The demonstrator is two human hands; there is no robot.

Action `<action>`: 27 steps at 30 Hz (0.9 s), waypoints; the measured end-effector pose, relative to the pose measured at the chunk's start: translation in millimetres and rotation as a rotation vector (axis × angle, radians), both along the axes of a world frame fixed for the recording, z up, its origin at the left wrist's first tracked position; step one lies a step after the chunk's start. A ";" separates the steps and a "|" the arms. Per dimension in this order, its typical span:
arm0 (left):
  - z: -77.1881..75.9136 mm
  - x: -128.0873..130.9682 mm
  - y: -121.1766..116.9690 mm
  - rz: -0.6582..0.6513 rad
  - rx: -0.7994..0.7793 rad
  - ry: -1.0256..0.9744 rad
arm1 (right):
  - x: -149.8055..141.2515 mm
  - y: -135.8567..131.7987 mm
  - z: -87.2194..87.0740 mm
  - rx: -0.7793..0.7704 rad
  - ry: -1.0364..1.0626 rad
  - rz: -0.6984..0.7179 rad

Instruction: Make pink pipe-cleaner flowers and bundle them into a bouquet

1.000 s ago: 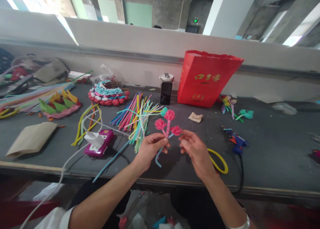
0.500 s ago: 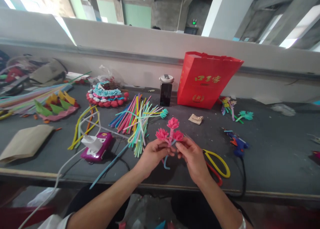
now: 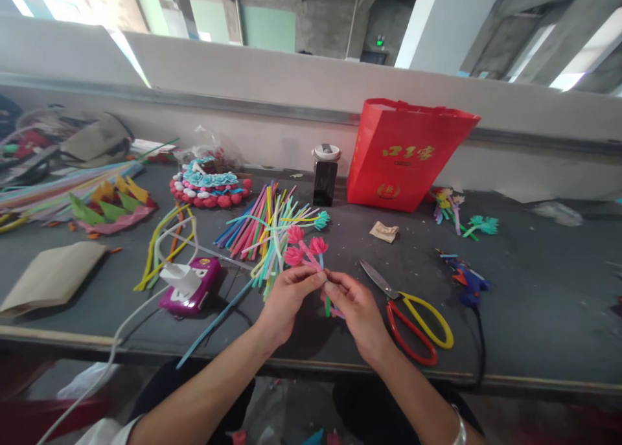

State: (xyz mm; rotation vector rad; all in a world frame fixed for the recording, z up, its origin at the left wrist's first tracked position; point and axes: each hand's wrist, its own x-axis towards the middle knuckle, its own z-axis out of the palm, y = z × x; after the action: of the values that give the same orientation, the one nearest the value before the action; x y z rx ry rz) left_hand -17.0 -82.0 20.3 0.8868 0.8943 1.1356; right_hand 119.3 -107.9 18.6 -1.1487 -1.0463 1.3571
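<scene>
Between my two hands is a pink craft flower (image 3: 318, 245) with three tufted heads on stems, tilted to the left. My left hand (image 3: 291, 296) pinches its stems just below the heads. My right hand (image 3: 354, 306) has its fingers closed round the lower stems, where bits of green and lilac stick out; the fingers partly hide them. To the right of my right hand lie scissors (image 3: 396, 297) with one yellow and one red handle. Behind my left hand, a bundle of coloured straw-like sticks (image 3: 262, 228) is spread on the dark table (image 3: 529, 302).
A glue gun (image 3: 469, 289) with a cord lies at the right, near finished green and mixed flowers (image 3: 481, 225). A red bag (image 3: 408, 160) and a phone leaning on a cup (image 3: 324, 182) stand at the back. A purple power block (image 3: 194, 289) with a white cable sits left.
The pink flower has swung from upright to tilted left, and its lower stems now show green and lilac. My right hand has shifted down slightly, leaving the scissors fully visible.
</scene>
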 end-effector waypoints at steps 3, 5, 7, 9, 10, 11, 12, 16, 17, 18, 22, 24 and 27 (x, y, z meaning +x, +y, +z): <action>2.2 1.5 -0.5 0.015 0.026 0.017 | 0.2 1.6 -2.0 -0.014 -0.027 -0.008; 3.1 2.6 -0.7 0.050 0.038 0.036 | -0.6 2.2 -3.8 -0.010 -0.045 0.018; 3.6 2.9 -0.6 0.075 0.045 0.052 | -2.3 2.3 -4.8 0.000 -0.063 0.060; 3.8 2.3 -0.3 0.097 0.041 0.038 | -4.0 2.3 -4.4 0.015 -0.075 0.109; 3.8 1.9 -0.1 0.117 0.040 0.024 | -4.6 2.3 -3.6 0.014 -0.077 0.133; 3.8 1.5 0.3 0.142 0.041 0.009 | -4.9 2.3 -2.6 0.009 -0.078 0.154; 3.8 0.9 1.1 0.171 0.046 -0.003 | -5.1 2.1 -1.6 -0.001 -0.079 0.171; 5.4 -8.6 12.2 0.249 0.064 -0.001 | -8.3 -4.8 0.6 -0.043 -0.061 0.199; 7.1 -14.1 17.6 0.282 0.071 -0.008 | -10.6 -8.9 0.0 -0.057 -0.060 0.222; 9.4 -21.0 23.7 0.328 0.069 -0.029 | -13.4 -13.7 -1.0 -0.073 -0.063 0.252; 21.6 -47.6 42.3 0.467 0.129 -0.151 | -23.3 -32.0 -4.5 -0.059 -0.119 0.347; 25.4 -50.1 40.8 0.487 0.169 -0.125 | -21.9 -34.9 -2.6 0.037 -0.192 0.258; 26.0 -37.8 27.3 0.389 0.150 -0.032 | -11.5 -31.3 4.7 0.324 -0.423 -0.050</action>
State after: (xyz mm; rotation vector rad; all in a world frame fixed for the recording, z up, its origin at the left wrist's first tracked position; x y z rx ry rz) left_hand -54.8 -54.7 46.3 0.8335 0.9911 1.5649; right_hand 107.9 -139.2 23.3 -1.2293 -1.4676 0.8777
